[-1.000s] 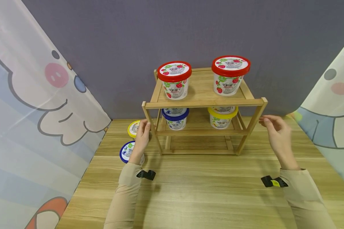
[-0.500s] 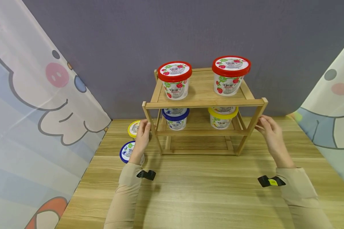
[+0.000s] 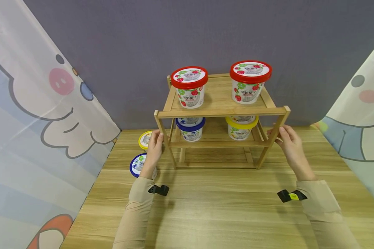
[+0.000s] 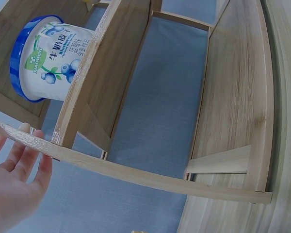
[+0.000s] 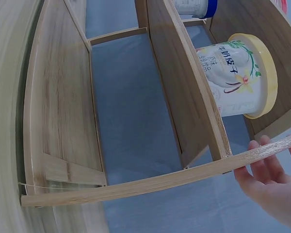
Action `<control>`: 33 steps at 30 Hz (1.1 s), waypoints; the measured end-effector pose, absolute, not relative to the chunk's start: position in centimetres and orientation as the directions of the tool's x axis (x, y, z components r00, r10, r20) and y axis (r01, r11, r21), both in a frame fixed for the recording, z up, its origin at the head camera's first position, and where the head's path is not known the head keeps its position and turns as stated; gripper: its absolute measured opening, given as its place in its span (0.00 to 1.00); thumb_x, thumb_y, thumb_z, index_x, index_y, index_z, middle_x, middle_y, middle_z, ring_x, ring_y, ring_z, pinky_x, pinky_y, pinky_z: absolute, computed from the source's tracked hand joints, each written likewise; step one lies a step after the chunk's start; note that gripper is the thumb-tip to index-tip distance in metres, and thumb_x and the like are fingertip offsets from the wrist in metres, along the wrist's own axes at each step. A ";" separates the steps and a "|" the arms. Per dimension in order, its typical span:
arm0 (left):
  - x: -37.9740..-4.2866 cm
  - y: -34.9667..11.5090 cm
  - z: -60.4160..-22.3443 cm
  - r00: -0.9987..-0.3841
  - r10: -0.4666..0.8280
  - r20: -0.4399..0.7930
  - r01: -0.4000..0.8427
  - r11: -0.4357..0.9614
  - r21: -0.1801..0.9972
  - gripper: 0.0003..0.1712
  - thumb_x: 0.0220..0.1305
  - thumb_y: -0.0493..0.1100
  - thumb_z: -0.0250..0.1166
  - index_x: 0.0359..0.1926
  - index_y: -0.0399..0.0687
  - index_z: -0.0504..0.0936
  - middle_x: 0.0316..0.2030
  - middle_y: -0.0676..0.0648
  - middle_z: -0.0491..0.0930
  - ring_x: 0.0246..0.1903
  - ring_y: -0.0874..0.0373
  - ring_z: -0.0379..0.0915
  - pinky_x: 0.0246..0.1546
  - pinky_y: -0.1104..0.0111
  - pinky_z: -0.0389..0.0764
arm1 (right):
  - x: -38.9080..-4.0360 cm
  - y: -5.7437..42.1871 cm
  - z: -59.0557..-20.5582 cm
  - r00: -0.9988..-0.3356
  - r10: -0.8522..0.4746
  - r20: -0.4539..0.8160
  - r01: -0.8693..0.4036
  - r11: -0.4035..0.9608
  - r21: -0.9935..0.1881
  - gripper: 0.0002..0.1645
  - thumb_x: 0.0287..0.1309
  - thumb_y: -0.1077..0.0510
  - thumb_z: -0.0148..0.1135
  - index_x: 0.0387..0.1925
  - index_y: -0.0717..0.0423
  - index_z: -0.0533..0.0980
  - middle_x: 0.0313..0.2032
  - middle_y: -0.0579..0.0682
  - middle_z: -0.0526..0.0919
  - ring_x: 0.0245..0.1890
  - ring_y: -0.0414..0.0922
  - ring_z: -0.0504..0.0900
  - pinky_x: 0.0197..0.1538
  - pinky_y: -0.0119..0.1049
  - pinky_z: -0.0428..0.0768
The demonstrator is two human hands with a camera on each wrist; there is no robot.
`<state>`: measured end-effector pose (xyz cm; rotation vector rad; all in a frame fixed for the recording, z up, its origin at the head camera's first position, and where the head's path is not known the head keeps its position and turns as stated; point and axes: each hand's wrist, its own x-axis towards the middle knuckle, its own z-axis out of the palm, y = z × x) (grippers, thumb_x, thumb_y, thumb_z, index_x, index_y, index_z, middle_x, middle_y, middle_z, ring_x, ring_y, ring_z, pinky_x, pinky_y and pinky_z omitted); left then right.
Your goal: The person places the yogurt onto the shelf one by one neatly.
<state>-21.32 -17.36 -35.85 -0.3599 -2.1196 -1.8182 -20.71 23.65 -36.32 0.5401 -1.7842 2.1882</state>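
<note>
Round the rack (image 3: 216,112) (both side edges), fingers (image 4: 43,172) curl.

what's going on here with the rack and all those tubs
Someone's left hand and right hand are gripping a wooden rack, one at each side, while it stands upright on the table. Two red-lidded tubs sit on its top shelf, with a blue-lidded tub and a yellow-lidded tub on the shelf below. Another yellow-lidded tub and another blue-lidded tub are on the table, left of the rack.
</note>
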 end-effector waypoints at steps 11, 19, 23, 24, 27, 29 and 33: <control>-22.4 -17.7 -37.4 -0.903 -0.049 0.427 0.415 0.161 0.895 0.14 0.68 0.37 0.42 0.48 0.28 0.63 0.38 0.31 0.70 0.36 0.65 0.67 0.39 0.73 0.69 | -20.9 23.6 -36.3 -0.893 -0.056 0.446 -0.433 -0.162 -0.887 0.13 0.65 0.56 0.39 0.46 0.56 0.67 0.37 0.49 0.74 0.41 0.40 0.73 0.45 0.24 0.70; -21.0 -18.0 -35.3 -0.954 -0.039 0.297 0.285 0.186 0.940 0.18 0.68 0.40 0.45 0.53 0.31 0.66 0.46 0.30 0.71 0.43 0.62 0.69 0.43 0.74 0.69 | -21.1 23.5 -36.5 -0.889 -0.042 0.455 -0.443 -0.164 -0.881 0.12 0.66 0.57 0.38 0.45 0.56 0.66 0.35 0.49 0.75 0.40 0.40 0.73 0.45 0.25 0.70; -20.4 -18.4 -34.5 -0.973 -0.004 0.231 0.222 0.262 0.939 0.22 0.68 0.41 0.45 0.58 0.31 0.63 0.50 0.32 0.69 0.49 0.48 0.68 0.47 0.65 0.71 | -21.2 23.4 -36.6 -0.890 -0.023 0.455 -0.446 -0.151 -0.882 0.12 0.65 0.56 0.38 0.45 0.55 0.67 0.35 0.49 0.75 0.39 0.39 0.73 0.44 0.25 0.70; -20.3 -18.5 -34.4 -0.977 0.002 0.213 0.204 0.291 0.935 0.23 0.68 0.42 0.45 0.59 0.32 0.62 0.51 0.33 0.69 0.50 0.45 0.67 0.48 0.63 0.70 | -21.2 23.4 -36.6 -0.891 -0.020 0.453 -0.446 -0.145 -0.883 0.12 0.65 0.56 0.38 0.44 0.54 0.67 0.35 0.49 0.75 0.39 0.39 0.73 0.44 0.25 0.70; -20.2 -19.0 -34.6 -0.979 0.018 0.205 0.197 0.373 0.907 0.26 0.68 0.45 0.46 0.61 0.35 0.60 0.52 0.34 0.69 0.50 0.44 0.67 0.48 0.57 0.70 | -21.2 23.4 -36.7 -0.893 -0.020 0.450 -0.444 -0.127 -0.887 0.12 0.65 0.55 0.38 0.45 0.54 0.66 0.35 0.49 0.74 0.40 0.39 0.73 0.44 0.24 0.70; -19.8 -19.2 -34.3 -0.977 0.019 0.214 0.202 0.416 0.887 0.26 0.68 0.47 0.46 0.62 0.38 0.60 0.52 0.35 0.69 0.51 0.45 0.67 0.48 0.56 0.69 | -21.2 23.4 -36.7 -0.892 -0.018 0.452 -0.447 -0.125 -0.886 0.12 0.65 0.55 0.38 0.45 0.54 0.66 0.35 0.49 0.75 0.39 0.39 0.73 0.44 0.24 0.70; -19.1 -19.7 -33.8 -0.965 0.019 0.261 0.239 0.471 0.849 0.25 0.67 0.49 0.46 0.60 0.41 0.64 0.52 0.36 0.70 0.52 0.46 0.66 0.50 0.56 0.68 | -21.3 23.3 -36.7 -0.885 -0.010 0.466 -0.462 -0.128 -0.878 0.13 0.65 0.56 0.39 0.45 0.56 0.66 0.35 0.49 0.75 0.38 0.38 0.74 0.44 0.24 0.70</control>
